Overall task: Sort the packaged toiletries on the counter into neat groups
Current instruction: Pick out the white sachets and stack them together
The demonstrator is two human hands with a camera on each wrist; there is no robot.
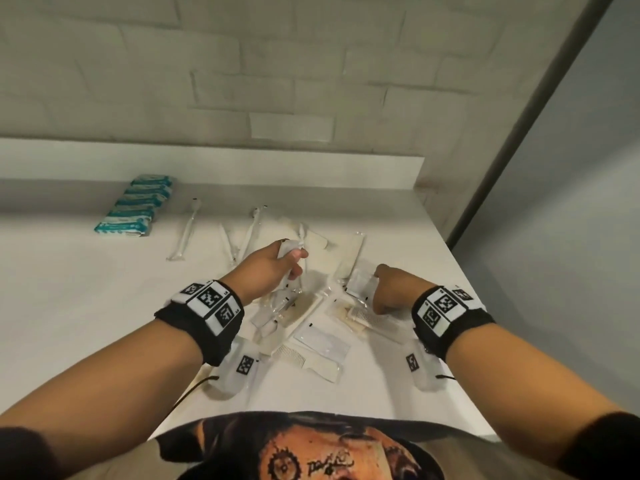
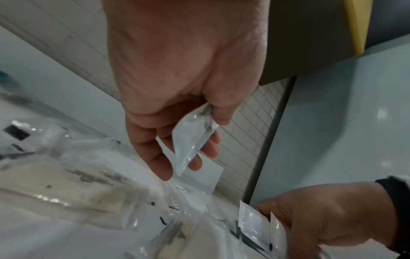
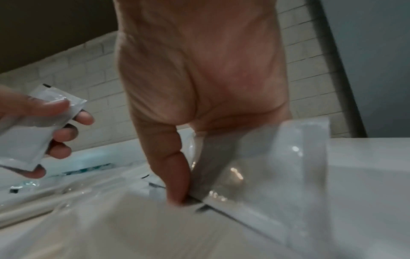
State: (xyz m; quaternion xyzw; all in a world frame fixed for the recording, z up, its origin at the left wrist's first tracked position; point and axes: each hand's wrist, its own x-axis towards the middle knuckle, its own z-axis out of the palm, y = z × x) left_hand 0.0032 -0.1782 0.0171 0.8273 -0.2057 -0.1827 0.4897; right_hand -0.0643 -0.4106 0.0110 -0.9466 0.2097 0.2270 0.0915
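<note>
My left hand grips a small clear sachet above a loose heap of clear-wrapped toiletries on the white counter. In the left wrist view the sachet sits pinched between thumb and fingers. My right hand holds two flat clear packets upright at the heap's right side. The right wrist view shows a packet against my fingers, its lower edge on the pile. A wrapped comb lies nearest me.
A row of teal tissue packs stands at the back left. Wrapped toothbrushes lie side by side beyond the heap. A tiled wall and raised ledge bound the counter behind; its right edge drops off beside my right hand.
</note>
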